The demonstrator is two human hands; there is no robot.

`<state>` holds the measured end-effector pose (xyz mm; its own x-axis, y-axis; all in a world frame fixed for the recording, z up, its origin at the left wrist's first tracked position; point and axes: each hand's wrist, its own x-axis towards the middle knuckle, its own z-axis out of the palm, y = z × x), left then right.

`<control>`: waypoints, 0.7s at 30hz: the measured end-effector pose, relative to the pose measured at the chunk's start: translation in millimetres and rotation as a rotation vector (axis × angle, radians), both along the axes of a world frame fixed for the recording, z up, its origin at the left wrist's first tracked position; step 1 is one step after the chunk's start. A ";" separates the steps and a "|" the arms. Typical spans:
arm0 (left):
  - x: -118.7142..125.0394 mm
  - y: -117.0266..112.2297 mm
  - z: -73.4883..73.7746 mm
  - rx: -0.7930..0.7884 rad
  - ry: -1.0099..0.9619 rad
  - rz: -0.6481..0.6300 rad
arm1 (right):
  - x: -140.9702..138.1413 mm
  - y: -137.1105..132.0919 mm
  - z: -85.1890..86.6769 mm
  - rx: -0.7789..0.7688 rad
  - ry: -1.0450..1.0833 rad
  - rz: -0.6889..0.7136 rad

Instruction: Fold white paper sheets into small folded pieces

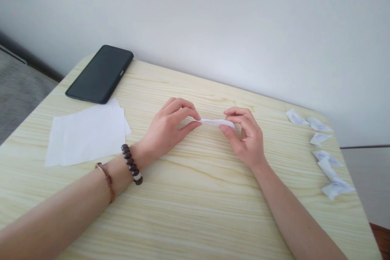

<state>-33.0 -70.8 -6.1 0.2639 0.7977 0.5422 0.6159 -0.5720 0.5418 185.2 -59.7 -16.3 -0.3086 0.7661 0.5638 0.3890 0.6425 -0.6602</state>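
Observation:
A narrow folded strip of white paper (213,122) stretches between my two hands, over the middle of the table. My left hand (172,124) pinches its left end between thumb and fingertips. At the other end, my right hand (246,134) grips the strip with thumb and index finger, the other fingers curled. To the left of my left hand lie several overlapping sheets of white paper (88,134), flat on the wood. Several small folded paper pieces (319,138) form a loose column along the right side, apart from my right hand.
A black smartphone (100,74) lies at the table's back left, close to the paper sheets. The light wood table (183,207) meets a white wall (213,20) behind it. Grey fabric (22,89) shows beyond the left edge.

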 end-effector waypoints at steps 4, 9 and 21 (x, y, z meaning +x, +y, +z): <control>-0.6 0.1 -0.9 0.011 0.004 -0.076 | -0.3 0.2 -0.5 -0.007 -0.045 0.048; -0.2 -1.9 0.2 -0.021 0.005 -0.130 | -1.3 -2.4 2.5 0.025 -0.075 0.025; 0.3 -2.5 -1.9 -0.024 -0.024 -0.121 | -3.9 -1.9 2.9 0.082 -0.134 0.027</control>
